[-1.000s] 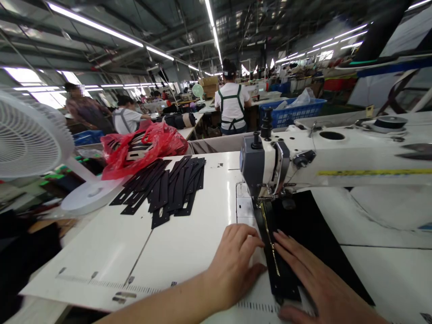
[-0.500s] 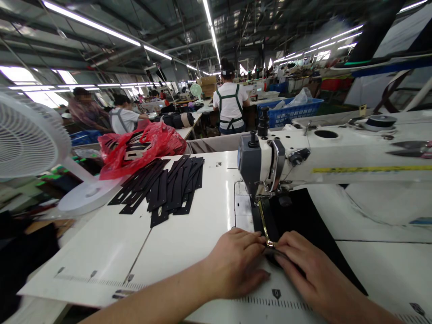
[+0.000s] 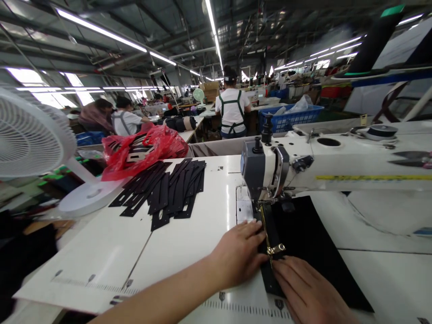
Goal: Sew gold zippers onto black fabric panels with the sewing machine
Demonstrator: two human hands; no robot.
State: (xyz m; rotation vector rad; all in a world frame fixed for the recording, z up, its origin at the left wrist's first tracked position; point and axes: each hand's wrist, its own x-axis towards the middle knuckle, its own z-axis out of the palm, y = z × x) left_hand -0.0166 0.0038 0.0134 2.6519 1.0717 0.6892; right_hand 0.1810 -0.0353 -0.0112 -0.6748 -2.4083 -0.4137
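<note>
Black fabric point(image 3: 313, 247) lies under the head of the sewing machine point(image 3: 263, 166), with a gold zipper point(image 3: 264, 225) running along its left strip toward me. A gold zipper pull point(image 3: 277, 249) sticks out to the right, between my hands. My left hand point(image 3: 238, 252) lies on the strip's left edge, fingers spread and pressing down. On the right side of the zipper, below the pull, my right hand point(image 3: 305, 288) rests flat on the fabric with its fingers stretched out.
Black strips point(image 3: 168, 189) lie piled left of the machine, beside a red plastic bag point(image 3: 145, 148) and a white fan point(image 3: 81, 193). Scissors point(image 3: 411, 159) rest on the machine arm. Beyond are a blue basket point(image 3: 292, 118) and several people.
My right hand has let go of the zipper end and moved down and flattened. The zipper pull has swung right, the strip's near end lies unfolded, and my left hand is farther left.
</note>
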